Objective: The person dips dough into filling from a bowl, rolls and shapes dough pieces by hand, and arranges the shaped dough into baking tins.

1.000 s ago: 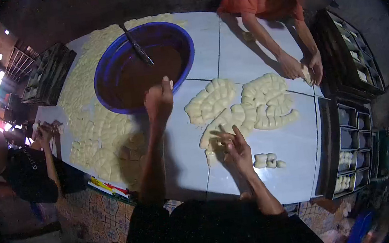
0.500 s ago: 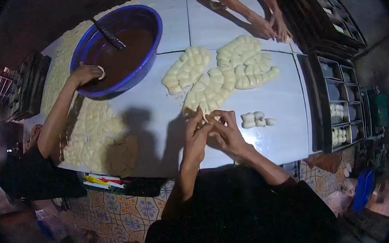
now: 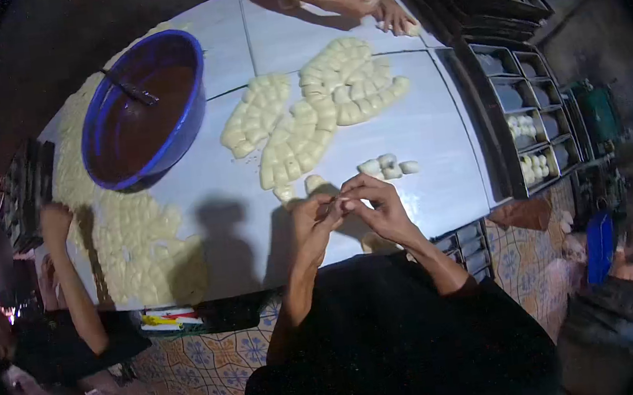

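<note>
My left hand [image 3: 315, 227] and my right hand [image 3: 376, 210] meet above the table's near edge, fingertips pinched together. Whatever they hold between them is too small and hidden to name. Just beyond them a single dough piece [image 3: 317, 183] lies on the white table [image 3: 435, 146], beside the end of a long curved mass of dough pieces [image 3: 292, 147]. A small group of shaped dough pieces [image 3: 388, 166] rests to the right, past my right hand. Another pale piece [image 3: 377, 243] shows near the table edge, under my right forearm.
A blue basin [image 3: 195, 110] of brown filling with a utensil stands at the left. Dough pieces [image 3: 140, 247] cover the table's left side. Trays with dough [image 3: 529, 129] stand at the right. A co-worker's hands [image 3: 378, 13] handle dough at the top; another co-worker's arm [image 3: 70, 277] is at left.
My left hand has come from beside the basin to meet my right hand. The view has shifted, and the left co-worker's hand has left the basin.
</note>
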`<state>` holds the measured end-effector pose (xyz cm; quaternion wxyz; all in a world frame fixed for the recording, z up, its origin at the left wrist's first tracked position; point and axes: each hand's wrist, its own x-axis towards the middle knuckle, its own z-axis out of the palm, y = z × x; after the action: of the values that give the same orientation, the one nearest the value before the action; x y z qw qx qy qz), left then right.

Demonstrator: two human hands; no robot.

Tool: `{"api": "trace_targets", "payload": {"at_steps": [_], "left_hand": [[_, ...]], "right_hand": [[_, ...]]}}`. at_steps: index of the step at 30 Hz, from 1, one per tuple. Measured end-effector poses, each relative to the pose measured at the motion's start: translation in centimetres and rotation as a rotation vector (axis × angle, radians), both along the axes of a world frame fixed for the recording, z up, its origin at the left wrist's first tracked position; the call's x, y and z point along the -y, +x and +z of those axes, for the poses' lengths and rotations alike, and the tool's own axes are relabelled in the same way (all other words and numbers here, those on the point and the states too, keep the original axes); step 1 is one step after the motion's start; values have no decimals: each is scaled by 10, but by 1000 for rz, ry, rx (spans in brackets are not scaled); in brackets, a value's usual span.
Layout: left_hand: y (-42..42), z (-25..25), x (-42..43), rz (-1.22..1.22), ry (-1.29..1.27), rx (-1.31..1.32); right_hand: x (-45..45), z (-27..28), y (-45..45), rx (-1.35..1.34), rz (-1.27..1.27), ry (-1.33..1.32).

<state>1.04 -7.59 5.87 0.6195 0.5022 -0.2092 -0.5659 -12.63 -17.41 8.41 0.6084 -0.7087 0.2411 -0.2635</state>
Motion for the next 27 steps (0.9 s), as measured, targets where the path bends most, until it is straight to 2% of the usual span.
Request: {"api": "trace_targets", "payload": {"at_steps": [2, 5, 6, 8, 9, 10, 12, 13, 15, 16, 17, 18, 19, 21, 25, 27], "left_hand": [[-12, 2, 5, 72, -50, 144], [-25, 14, 12, 109, -123, 346], [-28, 18, 13, 109, -145, 411], [-30, 8, 13, 41, -247, 467], [-27, 11, 15, -14, -296, 582], [-23, 17, 16, -73, -345, 698], [-25, 10, 15, -179, -336, 175], [-26, 9, 17, -110, -401, 212], [-28, 9, 21, 26, -534, 286], [-19, 13, 24, 52, -512, 370], [-14, 13, 26, 115, -476, 405], [-7, 16, 28, 153, -372, 420], [0, 19, 29, 193, -265, 433], [12, 21, 29, 234, -206, 410], [43, -6, 7, 391, -163, 401], [47, -7, -4, 527, -39, 324]], "right_hand": [[-1, -6, -8, -21, -23, -56], [-2, -13, -21, -169, -138, 234], [-3, -18, -20, -171, -182, 232], [-2, -15, -22, -132, -129, 295], [1, -17, -24, -155, -99, 337], [11, -25, -34, -165, 87, 527], [19, -26, -56, -157, 274, 866], [23, -19, -62, -141, 333, 1035], [40, 2, -66, -342, 90, 401], [58, -11, -72, -312, -29, 70], [78, -22, -79, -207, -174, 141], [101, -38, -86, -320, -294, -49], [118, -43, -85, -309, -345, -88], [139, -52, -92, -296, -208, 290], [145, -83, -103, -357, -326, 47], [146, -99, -112, -411, -146, -26]]}}
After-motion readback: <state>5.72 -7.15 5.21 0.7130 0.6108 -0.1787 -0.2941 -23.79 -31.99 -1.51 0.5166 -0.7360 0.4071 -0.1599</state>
